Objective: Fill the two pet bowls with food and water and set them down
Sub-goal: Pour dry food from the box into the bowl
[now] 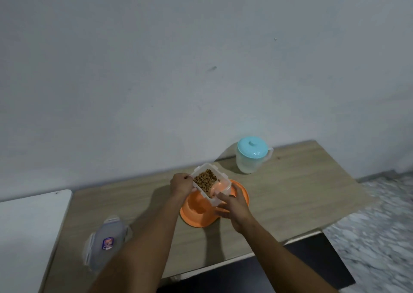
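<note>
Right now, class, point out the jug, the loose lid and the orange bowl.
jug (248, 163): head view, on its clear wall.
lid (108, 243): head view, on its sticker.
bowl (194, 222): head view, on its near rim.

container (211, 183) over bowl (201, 214), jug (251, 155) behind

home rm, wood table (290, 181), plain wall (156, 58), marble floor (380, 236)

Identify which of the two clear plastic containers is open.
The kibble box, held over the orange bowl; its lid lies apart on the table, while the jug wears its blue lid.
</note>
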